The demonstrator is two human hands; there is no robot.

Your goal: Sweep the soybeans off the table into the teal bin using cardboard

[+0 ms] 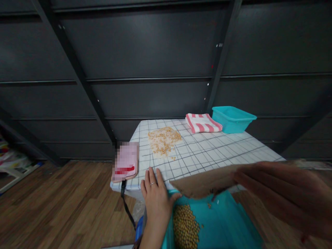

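Note:
My left hand (157,199), with a ring on one finger, lies at the table's front edge with its fingers stretched out on the cloth. Its thumb reaches over the near teal tub (220,221), at the rim. My right hand (282,197), blurred, grips a brown strip of cardboard (204,181), tilted above that tub. Small round yellow-brown beans (185,226) are heaped at the tub's left side, with a few loose ones farther right. On the table, a patch of yellow beans mixed with white grains (164,140) lies ahead of my left hand.
A checked white cloth (207,152) covers the table. At its back right are a folded pink-and-white striped towel (203,123) and a second teal tub (233,119). A pink phone-like item (126,160) with a black strap (127,205) sits at the left edge. Dark panels stand behind.

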